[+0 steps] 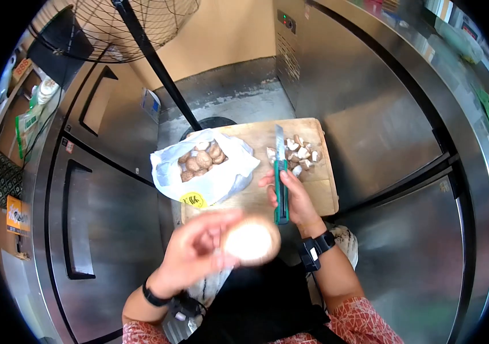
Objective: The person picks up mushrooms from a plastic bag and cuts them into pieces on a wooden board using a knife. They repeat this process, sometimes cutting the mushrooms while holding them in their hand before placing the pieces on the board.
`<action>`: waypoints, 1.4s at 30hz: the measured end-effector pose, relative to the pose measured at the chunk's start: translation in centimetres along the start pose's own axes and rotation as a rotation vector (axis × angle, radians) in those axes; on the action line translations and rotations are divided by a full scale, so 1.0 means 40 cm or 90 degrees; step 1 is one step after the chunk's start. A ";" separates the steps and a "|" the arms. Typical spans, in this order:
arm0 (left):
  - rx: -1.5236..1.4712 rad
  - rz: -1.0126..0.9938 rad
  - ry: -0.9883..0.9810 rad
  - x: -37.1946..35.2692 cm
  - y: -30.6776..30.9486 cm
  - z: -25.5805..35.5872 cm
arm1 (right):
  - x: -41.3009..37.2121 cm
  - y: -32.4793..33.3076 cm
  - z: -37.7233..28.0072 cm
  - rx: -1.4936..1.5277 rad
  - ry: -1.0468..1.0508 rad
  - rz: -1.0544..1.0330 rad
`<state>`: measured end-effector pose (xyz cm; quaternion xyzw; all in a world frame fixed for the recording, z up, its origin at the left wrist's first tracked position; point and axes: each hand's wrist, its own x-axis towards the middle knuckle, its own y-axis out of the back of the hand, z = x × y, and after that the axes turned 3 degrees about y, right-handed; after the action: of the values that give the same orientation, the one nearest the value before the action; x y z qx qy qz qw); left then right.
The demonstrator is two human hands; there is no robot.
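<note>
Left hand point(196, 246) lifts a mushroom point(250, 242) — right hand point(293, 198) grips a knife point(280, 172).

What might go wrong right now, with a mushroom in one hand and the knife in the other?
1. The right hand grips the knife, whose blade lies among the cut pieces. Bringing the mushroom down in the left hand could put fingers near the edge.
2. The bag covers much of the cutting board, leaving little room, so pieces may roll off its right side.
</note>
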<state>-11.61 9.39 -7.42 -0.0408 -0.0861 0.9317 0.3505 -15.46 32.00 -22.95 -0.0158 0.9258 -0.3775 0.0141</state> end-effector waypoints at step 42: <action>-0.087 0.171 0.198 0.253 0.109 -0.521 | -0.339 -0.029 0.080 -0.531 -0.049 0.288</action>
<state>-19.18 15.58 -28.88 -0.2185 -0.0877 0.9445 0.2290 -1.78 29.47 -24.24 0.1681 0.9773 0.0400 0.1225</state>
